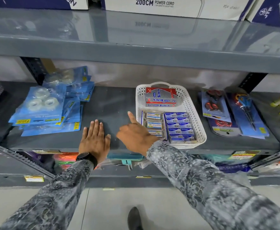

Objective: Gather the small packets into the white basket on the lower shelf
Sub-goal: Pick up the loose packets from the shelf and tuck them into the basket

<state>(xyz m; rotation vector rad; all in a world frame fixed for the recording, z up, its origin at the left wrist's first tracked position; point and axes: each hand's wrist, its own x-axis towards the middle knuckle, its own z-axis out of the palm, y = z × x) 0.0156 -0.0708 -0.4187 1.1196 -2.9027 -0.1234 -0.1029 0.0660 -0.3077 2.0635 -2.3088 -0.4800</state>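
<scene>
white basket (196,113) on shelf (109,103), just R of our hands, long axis front-to-back | packets (179,126) inside | R hand (136,133) nearer, empty, loose | L hand (95,138) flat, empty

Right hand (136,135) hides near-left corner of white basket (200,130); packet labels (179,126) too small to read.

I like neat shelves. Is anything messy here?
Yes. The blue tape packs left of the white basket lie in a slumped, fanned-out heap. Inside the basket, the small boxes sit in tidy rows.
</scene>
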